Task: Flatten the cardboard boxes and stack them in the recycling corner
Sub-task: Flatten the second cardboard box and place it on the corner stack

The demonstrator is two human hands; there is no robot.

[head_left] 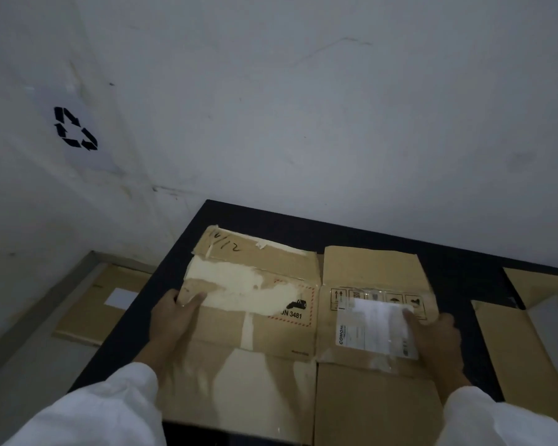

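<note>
A flattened brown cardboard box (271, 317) with torn paper patches, a "UN 3481" mark and a white shipping label lies on a black table (271, 217). My left hand (171, 317) grips its left edge, thumb on top. My right hand (435, 336) grips its right edge, thumb pressed on the label. On the floor to the left, in the wall corner, lies another flattened box (103, 304) with a white label. A black recycling symbol (74, 128) is on the left wall above it.
More flattened cardboard (529, 342) lies on the table at the right edge of the view. White walls stand close behind the table and to the left. A grey strip of floor (29, 358) runs along the left of the table.
</note>
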